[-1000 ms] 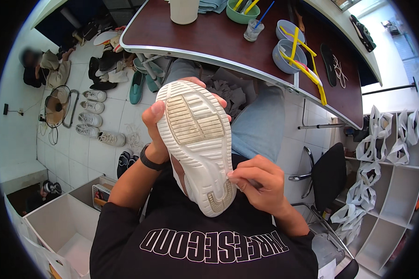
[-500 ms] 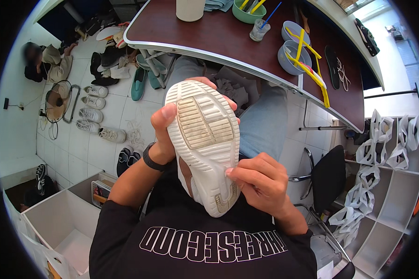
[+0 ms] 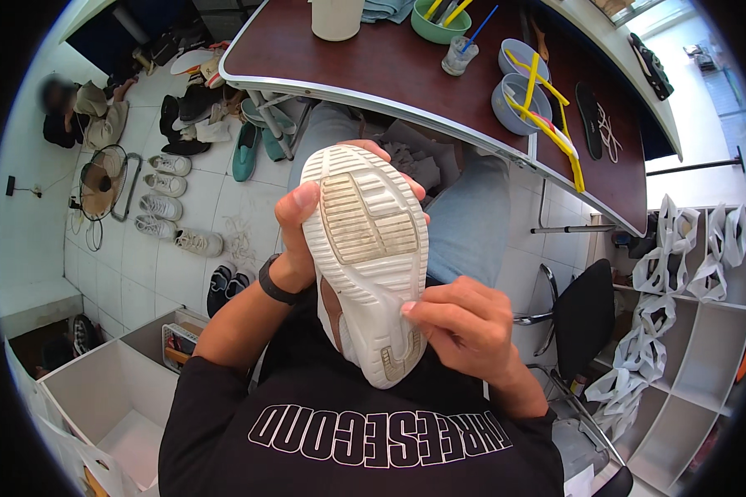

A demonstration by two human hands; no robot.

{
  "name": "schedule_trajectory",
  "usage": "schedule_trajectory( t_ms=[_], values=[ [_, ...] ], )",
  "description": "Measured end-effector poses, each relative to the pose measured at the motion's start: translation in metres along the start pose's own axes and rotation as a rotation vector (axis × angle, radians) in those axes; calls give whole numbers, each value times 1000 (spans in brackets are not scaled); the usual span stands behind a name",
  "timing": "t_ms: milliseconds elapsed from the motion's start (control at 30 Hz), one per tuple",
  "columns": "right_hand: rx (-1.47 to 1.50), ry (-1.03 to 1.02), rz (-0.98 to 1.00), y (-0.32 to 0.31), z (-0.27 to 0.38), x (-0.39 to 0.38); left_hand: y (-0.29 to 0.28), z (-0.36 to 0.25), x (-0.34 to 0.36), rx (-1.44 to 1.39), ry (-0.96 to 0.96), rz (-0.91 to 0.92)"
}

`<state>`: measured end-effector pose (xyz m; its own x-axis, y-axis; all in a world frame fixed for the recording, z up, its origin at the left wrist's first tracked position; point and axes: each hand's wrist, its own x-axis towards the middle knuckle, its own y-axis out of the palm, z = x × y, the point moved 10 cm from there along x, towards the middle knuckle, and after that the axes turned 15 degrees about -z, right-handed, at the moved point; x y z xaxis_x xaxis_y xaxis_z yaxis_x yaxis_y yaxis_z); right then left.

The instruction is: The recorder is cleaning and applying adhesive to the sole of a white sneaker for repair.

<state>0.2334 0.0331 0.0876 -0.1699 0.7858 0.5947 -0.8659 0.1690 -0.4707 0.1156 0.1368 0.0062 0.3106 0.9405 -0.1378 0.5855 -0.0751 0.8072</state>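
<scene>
shoe [image 3: 366, 257] edged toward 3 o'clock, same spot worked; left hand [image 3: 293, 228] clamped on it, right hand [image 3: 471, 325] pinched together at 4.

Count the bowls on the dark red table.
3: a green bowl at the top of the picture, then, further right, a farther grey-blue bowl and a nearer grey-blue bowl close together. The table runs out of frame, so others may be hidden.

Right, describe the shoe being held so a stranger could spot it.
Find the dark red table, then look below it to the black shirt. In front, the left hand holds the white shoe. Unlike the pale shoes lined up at left, its ribbed sole faces you.
</scene>
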Motion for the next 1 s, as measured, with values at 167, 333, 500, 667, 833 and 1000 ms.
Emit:
schedule_trajectory(
  t_ms=[167,333,500,667,833,1000],
  values=[
    [29,18,18,-3,-6,-1,0,-4,-1,33,18,-12],
    [52,31,24,1,-2,3,0,-3,0,24,9,-12],
    [47,58,17,-3,-10,1,-4,-5,2,40,26,-15],
    [72,40,-2,1,-5,4,-3,-6,0,15,12,-3],
    [26,51,-10,0,-5,6,-6,-7,3,29,32,2],
    [14,38,1,-2,-3,3,0,-12,-2,52,50,-9]
  ],
)
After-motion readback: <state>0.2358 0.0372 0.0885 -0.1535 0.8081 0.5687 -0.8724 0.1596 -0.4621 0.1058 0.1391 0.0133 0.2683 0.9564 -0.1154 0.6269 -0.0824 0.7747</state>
